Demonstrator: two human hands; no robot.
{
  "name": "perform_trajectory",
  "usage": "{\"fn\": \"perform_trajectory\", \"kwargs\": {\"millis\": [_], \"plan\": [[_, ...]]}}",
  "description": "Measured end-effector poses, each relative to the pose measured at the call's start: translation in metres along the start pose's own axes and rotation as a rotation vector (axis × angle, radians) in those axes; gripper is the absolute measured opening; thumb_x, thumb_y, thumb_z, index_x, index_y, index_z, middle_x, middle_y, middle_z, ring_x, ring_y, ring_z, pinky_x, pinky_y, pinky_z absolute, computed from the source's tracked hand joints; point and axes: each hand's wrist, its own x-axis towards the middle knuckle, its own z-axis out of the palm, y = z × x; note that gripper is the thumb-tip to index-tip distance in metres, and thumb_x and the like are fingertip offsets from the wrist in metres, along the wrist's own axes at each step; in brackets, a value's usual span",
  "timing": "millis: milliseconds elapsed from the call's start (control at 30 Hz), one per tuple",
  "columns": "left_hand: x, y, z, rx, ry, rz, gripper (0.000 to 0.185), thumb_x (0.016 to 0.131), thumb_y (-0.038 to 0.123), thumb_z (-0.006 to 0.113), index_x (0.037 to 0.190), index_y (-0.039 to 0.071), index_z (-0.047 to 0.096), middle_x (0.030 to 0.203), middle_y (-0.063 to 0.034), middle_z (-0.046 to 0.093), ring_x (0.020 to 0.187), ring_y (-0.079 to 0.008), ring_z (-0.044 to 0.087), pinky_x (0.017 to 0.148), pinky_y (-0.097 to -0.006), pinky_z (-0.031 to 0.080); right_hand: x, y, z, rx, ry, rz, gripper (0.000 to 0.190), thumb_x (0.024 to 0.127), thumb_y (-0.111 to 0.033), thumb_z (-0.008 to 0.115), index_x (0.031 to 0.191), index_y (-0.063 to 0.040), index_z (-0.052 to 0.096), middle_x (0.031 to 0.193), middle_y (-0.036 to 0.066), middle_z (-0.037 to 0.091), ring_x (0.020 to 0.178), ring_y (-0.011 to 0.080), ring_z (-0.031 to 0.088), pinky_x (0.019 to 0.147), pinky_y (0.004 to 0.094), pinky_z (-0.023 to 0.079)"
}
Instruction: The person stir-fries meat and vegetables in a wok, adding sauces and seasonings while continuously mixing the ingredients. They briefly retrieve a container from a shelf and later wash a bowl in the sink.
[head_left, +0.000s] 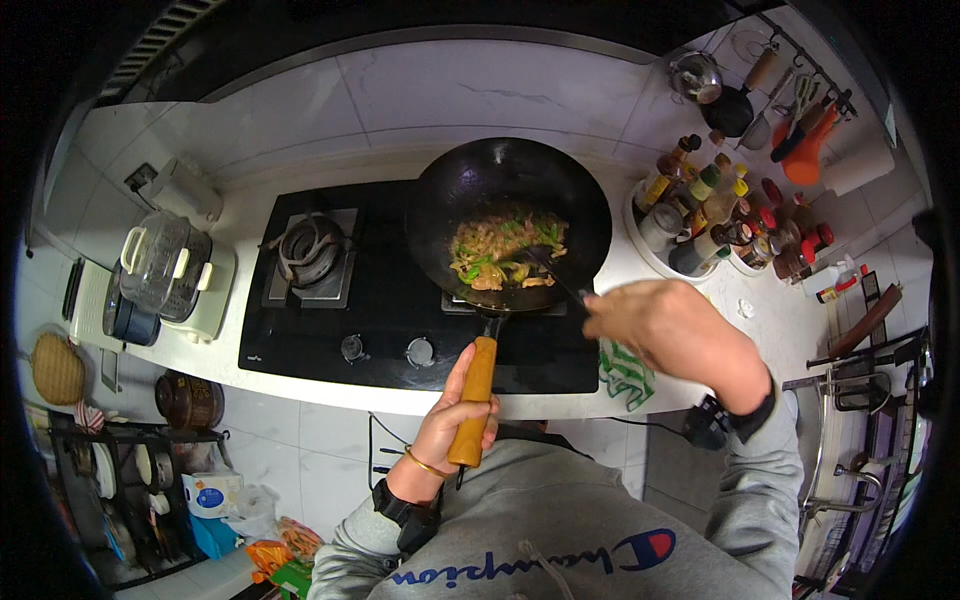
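Note:
My left hand (457, 420) is wrapped around the wooden handle (474, 401) of a large black wok (514, 176), which sits over the right side of the black glass gas hob (390, 315). Inside the wok lies a stir-fry of meat pieces and green peppers (506, 251). My right hand (637, 319), slightly blurred, grips a dark cooking utensil (562, 277) to the right of the wok. The utensil's far end is in the food, and its exact shape is partly hidden there.
The left burner (309, 251) holds no pan. A steamer appliance (176, 262) stands farther left. Sauce bottles and jars crowd a round white tray (652, 259) at the right. A green-striped cloth (626, 375) hangs over the counter edge below my right hand. Utensils hang upper right.

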Motion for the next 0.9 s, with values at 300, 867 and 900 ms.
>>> {"fn": "perform_trajectory", "kwargs": {"millis": [300,867,900], "plan": [[0.002,0.0,0.0,0.018,0.006,0.025,0.077,0.077,0.002,0.045,0.141,0.032,0.017,0.086,-0.014,0.047,0.051,-0.0183,0.051,0.044,-0.0256,0.043,-0.038,0.087,0.002,0.104,0.641,0.626,0.011,0.08,-0.007,0.054,0.085,0.0,0.061,0.064,0.006,0.058,0.054,0.0071,0.051,0.053,0.024,0.042],[0.003,-0.001,-0.004,-0.022,-0.037,0.031,0.079,0.076,0.0,0.045,0.141,0.031,0.015,0.086,-0.013,0.049,0.053,-0.0194,0.051,0.047,-0.0268,0.043,-0.016,0.005,0.04,-0.102,0.095,-0.084,0.025,0.065,-0.01,0.062,0.09,-0.008,0.063,0.104,0.011,0.061,0.09,0.0224,0.061,0.068,0.0297,0.053],[0.003,-0.001,-0.004,-0.026,-0.033,0.03,0.079,0.076,-0.001,0.045,0.141,0.031,0.015,0.086,-0.0131,0.049,0.053,-0.0194,0.051,0.047,-0.0267,0.043,-0.022,-0.006,0.033,-0.131,0.044,-0.093,0.022,0.067,-0.013,0.06,0.088,-0.007,0.062,0.101,0.012,0.061,0.088,0.0219,0.061,0.069,0.0285,0.052]]}}
